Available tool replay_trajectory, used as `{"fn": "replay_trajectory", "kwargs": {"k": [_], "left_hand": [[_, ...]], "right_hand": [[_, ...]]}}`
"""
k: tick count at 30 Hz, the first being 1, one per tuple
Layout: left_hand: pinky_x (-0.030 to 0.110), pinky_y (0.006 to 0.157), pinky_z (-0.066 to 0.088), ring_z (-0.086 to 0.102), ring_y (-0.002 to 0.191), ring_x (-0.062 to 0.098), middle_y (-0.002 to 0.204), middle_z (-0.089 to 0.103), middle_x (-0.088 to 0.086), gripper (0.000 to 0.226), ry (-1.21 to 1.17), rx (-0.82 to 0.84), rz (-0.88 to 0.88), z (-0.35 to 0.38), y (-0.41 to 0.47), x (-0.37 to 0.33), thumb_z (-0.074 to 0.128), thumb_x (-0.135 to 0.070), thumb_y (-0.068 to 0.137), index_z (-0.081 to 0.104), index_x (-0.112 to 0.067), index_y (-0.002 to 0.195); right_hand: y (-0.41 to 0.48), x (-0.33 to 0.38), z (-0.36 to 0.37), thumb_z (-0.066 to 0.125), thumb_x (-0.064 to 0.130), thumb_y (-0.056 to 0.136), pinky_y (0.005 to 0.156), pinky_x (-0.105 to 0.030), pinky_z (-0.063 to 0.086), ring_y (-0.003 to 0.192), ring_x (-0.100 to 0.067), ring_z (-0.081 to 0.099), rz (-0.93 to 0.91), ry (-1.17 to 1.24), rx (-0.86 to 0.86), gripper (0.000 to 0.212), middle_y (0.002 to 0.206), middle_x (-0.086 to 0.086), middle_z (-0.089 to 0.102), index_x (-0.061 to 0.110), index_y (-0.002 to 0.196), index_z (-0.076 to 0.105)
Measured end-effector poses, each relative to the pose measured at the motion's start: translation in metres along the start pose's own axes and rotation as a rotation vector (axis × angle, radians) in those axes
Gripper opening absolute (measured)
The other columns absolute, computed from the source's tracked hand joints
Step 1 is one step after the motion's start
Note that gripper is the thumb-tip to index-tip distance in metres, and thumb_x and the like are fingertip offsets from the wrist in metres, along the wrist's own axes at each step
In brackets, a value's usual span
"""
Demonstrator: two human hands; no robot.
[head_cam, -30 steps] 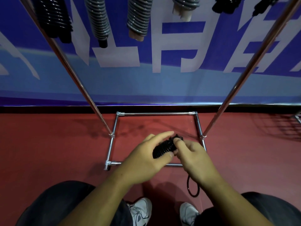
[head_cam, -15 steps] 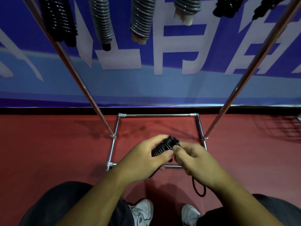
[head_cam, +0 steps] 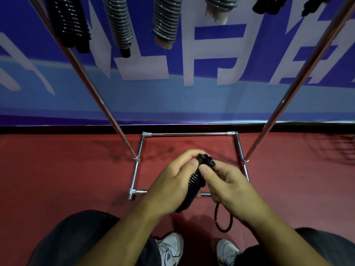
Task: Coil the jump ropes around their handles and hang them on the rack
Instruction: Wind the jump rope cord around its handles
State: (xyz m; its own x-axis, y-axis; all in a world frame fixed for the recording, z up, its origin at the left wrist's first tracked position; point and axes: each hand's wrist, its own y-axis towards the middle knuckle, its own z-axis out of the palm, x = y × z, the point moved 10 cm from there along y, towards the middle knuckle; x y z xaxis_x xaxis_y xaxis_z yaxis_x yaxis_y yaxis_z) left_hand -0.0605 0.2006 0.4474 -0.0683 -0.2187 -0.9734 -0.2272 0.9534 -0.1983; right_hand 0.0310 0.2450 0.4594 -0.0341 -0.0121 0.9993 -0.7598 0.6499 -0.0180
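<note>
A black jump rope (head_cam: 194,182), coiled round its handles into a ribbed bundle, stands nearly upright between my hands above the red floor. My left hand (head_cam: 169,183) wraps around the bundle from the left. My right hand (head_cam: 228,184) pinches the rope at the bundle's top end with thumb and fingers. A short black loop of rope (head_cam: 222,220) hangs below my right hand. The chrome rack (head_cam: 189,134) stands in front of me; its two poles rise to the upper corners. Several coiled ropes hang along the top, among them a black one (head_cam: 71,24) and a grey one (head_cam: 120,25).
A blue banner with white lettering (head_cam: 192,73) fills the wall behind the rack. The rack's base frame lies on the red floor just beyond my hands. My white shoes (head_cam: 171,246) and dark trousers show at the bottom edge.
The bundle has swung from lying nearly flat to standing almost upright. My right thumb has shifted up to its top end, and the hanging loop has dropped lower.
</note>
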Motion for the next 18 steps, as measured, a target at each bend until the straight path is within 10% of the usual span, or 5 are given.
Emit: {"fn": "replay_trajectory", "kwargs": {"k": [4, 10, 15, 18], "left_hand": [[0.028, 0.054, 0.052, 0.066, 0.064, 0.023, 0.086, 0.072, 0.003, 0.035, -0.153, 0.026, -0.036, 0.008, 0.002, 0.004, 0.036, -0.019, 0.110, 0.067, -0.030, 0.121], [0.035, 0.062, 0.055, 0.065, 0.064, 0.031, 0.100, 0.072, 0.023, 0.064, -0.342, 0.308, -0.317, 0.029, 0.002, 0.027, 0.042, -0.077, 0.092, 0.064, -0.033, 0.133], [0.028, 0.062, 0.051, 0.058, 0.060, 0.022, 0.073, 0.063, 0.011, 0.050, -0.223, 0.244, -0.141, 0.020, 0.001, 0.011, 0.038, -0.055, 0.099, 0.053, -0.039, 0.144], [0.030, 0.073, 0.052, 0.061, 0.075, 0.018, 0.081, 0.065, 0.002, 0.039, -0.058, 0.149, -0.016, 0.010, 0.008, 0.009, 0.049, -0.050, 0.104, 0.054, -0.046, 0.142]], "right_hand": [[0.001, 0.004, -0.001, 0.045, 0.012, 0.105, 0.050, -0.008, 0.036, 0.044, 0.003, 0.044, -0.044, 0.019, 0.010, 0.022, 0.050, 0.018, 0.048, 0.006, 0.090, 0.060], [-0.005, 0.003, 0.004, 0.042, 0.019, 0.105, 0.053, -0.008, 0.038, 0.047, 0.001, 0.048, -0.051, 0.058, 0.081, 0.031, 0.056, 0.010, 0.058, -0.003, 0.094, 0.060], [-0.002, 0.004, -0.007, 0.046, 0.013, 0.105, 0.060, -0.009, 0.043, 0.054, 0.000, 0.059, -0.031, 0.016, 0.033, 0.028, 0.064, -0.010, 0.066, -0.004, 0.093, 0.064], [0.000, 0.000, -0.017, 0.051, 0.019, 0.105, 0.058, -0.009, 0.038, 0.052, 0.002, 0.053, -0.025, -0.216, -0.066, 0.030, 0.057, 0.013, 0.061, 0.014, 0.079, 0.066]]}}
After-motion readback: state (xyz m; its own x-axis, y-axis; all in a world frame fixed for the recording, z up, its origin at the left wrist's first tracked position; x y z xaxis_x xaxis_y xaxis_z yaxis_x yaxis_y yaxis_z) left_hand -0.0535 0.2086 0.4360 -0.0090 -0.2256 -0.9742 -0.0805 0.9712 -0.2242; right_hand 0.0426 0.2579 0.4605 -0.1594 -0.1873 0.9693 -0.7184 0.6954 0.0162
